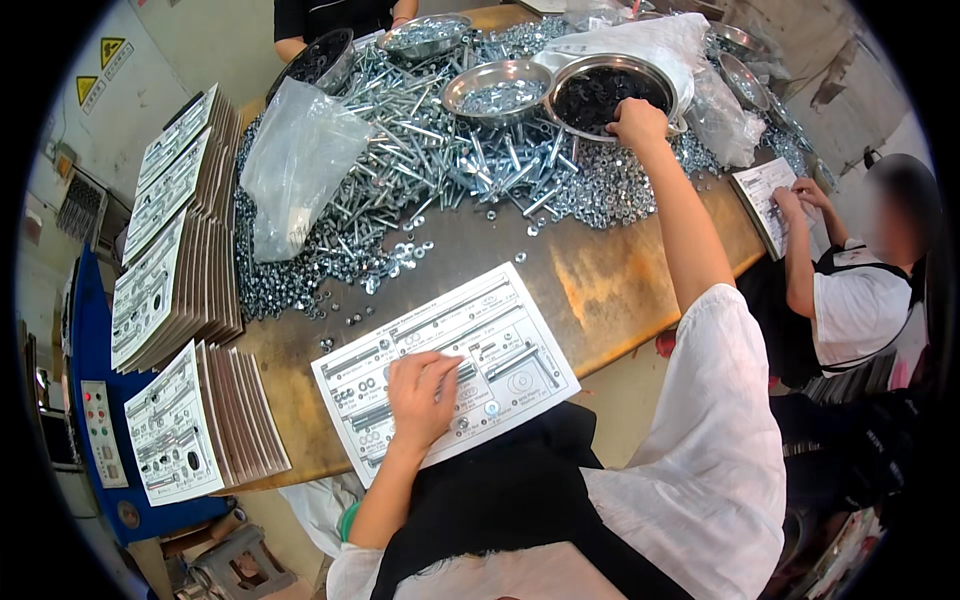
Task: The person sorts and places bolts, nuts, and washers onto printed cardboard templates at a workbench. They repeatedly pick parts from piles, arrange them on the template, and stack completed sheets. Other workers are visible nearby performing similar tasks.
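A white printed card (545, 345) with drawings of bolts, nuts and washers lies at the table's near edge. My left hand (422, 395) rests over its middle, fingers bent and drawn together; whatever they hold, if anything, does not show. A small shiny washer (491, 408) sits on the card to the right of that hand. My right arm stretches far forward to a round metal bowl (672, 88) of flat black parts (600, 92). At the bowl's near rim, my right hand (641, 122) has its fingers pinched among the black parts, their tips partly hidden.
Loose bolts (420, 160) and nuts (610, 190) are heaped across the table (480, 240). Another metal bowl (497, 112) holds small silver parts. A clear plastic bag (300, 165) lies on the heap. Stacked cards (190, 260) stand at left. Co-workers sit at right (860, 310) and opposite (335, 15).
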`<move>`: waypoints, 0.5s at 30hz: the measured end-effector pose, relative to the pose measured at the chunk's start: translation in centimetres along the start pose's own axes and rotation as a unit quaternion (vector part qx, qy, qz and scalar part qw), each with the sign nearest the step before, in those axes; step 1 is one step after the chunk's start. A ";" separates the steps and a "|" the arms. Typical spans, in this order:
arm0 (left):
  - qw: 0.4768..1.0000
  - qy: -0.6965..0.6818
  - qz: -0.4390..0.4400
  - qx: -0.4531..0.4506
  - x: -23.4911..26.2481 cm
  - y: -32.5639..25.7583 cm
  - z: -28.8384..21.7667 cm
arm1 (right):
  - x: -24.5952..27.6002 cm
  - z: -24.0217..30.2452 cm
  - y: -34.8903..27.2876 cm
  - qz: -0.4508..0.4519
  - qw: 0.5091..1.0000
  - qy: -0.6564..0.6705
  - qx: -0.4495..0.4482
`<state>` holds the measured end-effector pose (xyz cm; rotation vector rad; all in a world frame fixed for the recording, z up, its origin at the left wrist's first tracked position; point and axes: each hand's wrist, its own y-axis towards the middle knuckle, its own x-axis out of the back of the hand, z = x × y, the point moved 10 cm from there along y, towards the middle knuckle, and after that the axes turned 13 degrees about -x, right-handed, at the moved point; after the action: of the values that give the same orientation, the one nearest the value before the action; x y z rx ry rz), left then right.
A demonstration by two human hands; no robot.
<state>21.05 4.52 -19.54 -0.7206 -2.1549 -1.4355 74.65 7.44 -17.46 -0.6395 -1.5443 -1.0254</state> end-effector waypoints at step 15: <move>0.992 -0.018 0.017 0.126 3.3 -6.1 4.4 | 2.6 0.8 -5.6 0.078 0.788 0.611 -0.010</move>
<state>14.32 7.26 -23.32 -0.6911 -2.2856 -1.1136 68.95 5.12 -16.48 -0.0090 -0.3141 -0.9848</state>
